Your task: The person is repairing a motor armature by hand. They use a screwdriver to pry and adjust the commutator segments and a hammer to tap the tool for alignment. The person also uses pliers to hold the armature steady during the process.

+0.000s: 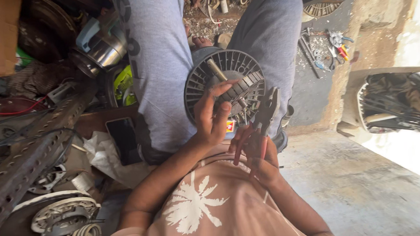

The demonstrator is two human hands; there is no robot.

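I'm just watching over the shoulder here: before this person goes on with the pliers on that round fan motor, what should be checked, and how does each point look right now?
1. Motor steadied: the left hand grips the round fan motor, which rests between the knees. Ok.
2. Pliers held firmly: the right hand is wrapped around the red handles of the pliers. Ok.
3. Plier tip on the right part: it sits at the motor's rim, but what it bites is too small to see. Cannot tell.
4. Left fingers clear of the plier tip: a gap shows between them. Ok.
5. Spare tools within reach: a pile of hand tools lies on the floor beyond the right knee. Ok.
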